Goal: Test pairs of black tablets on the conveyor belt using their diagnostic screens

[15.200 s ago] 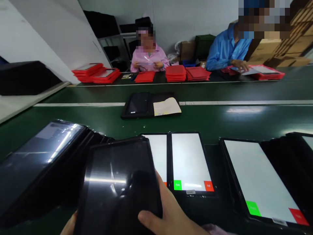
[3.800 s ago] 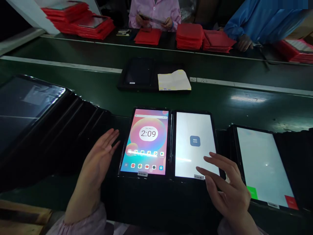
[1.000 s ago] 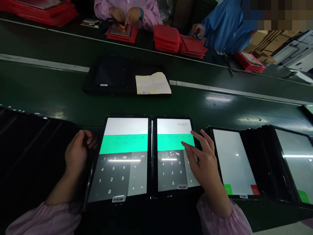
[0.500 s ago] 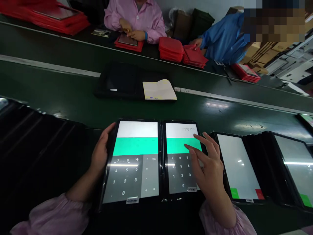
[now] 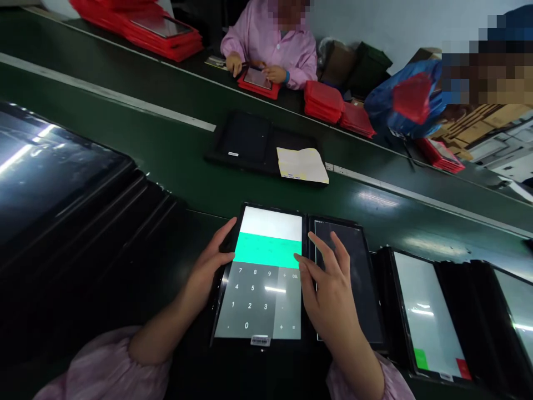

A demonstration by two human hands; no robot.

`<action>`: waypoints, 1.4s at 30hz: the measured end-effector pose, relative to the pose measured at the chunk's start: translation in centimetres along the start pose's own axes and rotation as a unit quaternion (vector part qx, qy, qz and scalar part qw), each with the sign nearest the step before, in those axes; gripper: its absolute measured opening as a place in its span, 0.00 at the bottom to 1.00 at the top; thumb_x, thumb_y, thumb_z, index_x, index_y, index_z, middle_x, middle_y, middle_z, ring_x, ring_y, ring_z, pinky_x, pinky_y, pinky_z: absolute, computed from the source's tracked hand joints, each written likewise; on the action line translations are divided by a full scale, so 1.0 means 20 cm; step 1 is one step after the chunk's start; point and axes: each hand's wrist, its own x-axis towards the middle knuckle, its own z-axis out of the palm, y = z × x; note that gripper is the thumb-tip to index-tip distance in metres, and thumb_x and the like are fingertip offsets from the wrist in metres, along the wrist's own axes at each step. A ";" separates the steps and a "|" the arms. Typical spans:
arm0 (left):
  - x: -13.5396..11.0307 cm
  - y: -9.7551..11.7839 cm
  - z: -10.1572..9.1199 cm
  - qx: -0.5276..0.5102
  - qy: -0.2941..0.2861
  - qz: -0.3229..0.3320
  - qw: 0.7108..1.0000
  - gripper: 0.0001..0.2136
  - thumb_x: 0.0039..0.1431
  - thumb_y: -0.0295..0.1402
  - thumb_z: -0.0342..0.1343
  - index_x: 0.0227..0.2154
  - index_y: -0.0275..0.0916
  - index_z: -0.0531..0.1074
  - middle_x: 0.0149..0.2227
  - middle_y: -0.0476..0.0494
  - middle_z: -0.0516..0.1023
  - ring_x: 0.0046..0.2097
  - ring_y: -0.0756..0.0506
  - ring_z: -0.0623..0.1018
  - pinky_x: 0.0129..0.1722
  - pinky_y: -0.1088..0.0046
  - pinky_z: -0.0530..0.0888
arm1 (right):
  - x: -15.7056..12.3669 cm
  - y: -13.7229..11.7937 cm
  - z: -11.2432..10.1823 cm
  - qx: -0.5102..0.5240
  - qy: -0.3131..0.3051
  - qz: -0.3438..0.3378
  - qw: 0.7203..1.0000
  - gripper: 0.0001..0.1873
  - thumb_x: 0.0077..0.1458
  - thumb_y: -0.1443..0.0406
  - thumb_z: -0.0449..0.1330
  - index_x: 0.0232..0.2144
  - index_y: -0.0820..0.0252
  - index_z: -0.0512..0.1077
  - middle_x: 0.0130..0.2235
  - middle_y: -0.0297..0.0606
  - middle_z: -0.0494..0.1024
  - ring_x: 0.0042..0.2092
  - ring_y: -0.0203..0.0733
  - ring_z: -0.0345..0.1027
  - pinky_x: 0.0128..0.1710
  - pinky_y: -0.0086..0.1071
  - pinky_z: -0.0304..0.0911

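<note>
A tablet (image 5: 266,305) showing a calculator keypad with a green band lies in front of me. My left hand (image 5: 208,269) grips its left edge, thumb at the screen's border. Above the tablet's right side is my right hand (image 5: 331,291), fingers spread and holding nothing; one fingertip is at the green band near the DEL key. Whether that fingertip presses the glass I cannot tell. Beside this tablet, partly behind my right hand, lies a second tablet (image 5: 362,300) with a dark screen.
Tablets with white screens, one of them a lit tablet (image 5: 425,300), stand to the right. Dark tablets (image 5: 62,166) are stacked at left. Farther off lie a black case (image 5: 245,139) and a paper sheet (image 5: 303,165). Across the bench, two people handle red pouches (image 5: 325,103).
The second tablet's screen went from calculator to dark. My right hand moved left to the first tablet's edge. The whole view shifted, and a co-worker lifted a red pouch.
</note>
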 end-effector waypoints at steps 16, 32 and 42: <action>0.03 -0.10 -0.06 0.031 -0.039 0.070 0.996 0.43 0.46 0.34 0.64 0.70 0.50 0.69 0.73 0.45 0.70 0.73 0.26 0.68 0.69 0.44 0.69 | 0.01 -0.15 -0.03 0.064 -0.051 -0.085 0.993 0.19 0.71 0.68 0.53 0.49 0.54 0.85 0.64 0.46 0.78 0.74 0.65 0.57 0.59 0.62 0.77; -0.02 -0.07 -0.04 0.040 -0.053 0.072 0.995 0.42 0.51 0.31 0.59 0.73 0.50 0.64 0.76 0.48 0.64 0.76 0.28 0.61 0.74 0.46 0.62 | -0.01 -0.06 0.04 -0.010 0.014 -0.024 1.000 0.20 0.74 0.66 0.51 0.49 0.57 0.85 0.67 0.48 0.75 0.73 0.68 0.57 0.60 0.65 0.75; 0.01 -0.06 -0.05 0.028 -0.024 0.030 0.999 0.40 0.50 0.37 0.64 0.69 0.46 0.70 0.69 0.43 0.75 0.69 0.25 0.72 0.67 0.44 0.72 | -0.02 -0.05 0.04 -0.031 0.030 0.015 0.999 0.21 0.74 0.66 0.50 0.46 0.59 0.85 0.70 0.47 0.72 0.76 0.70 0.50 0.63 0.67 0.70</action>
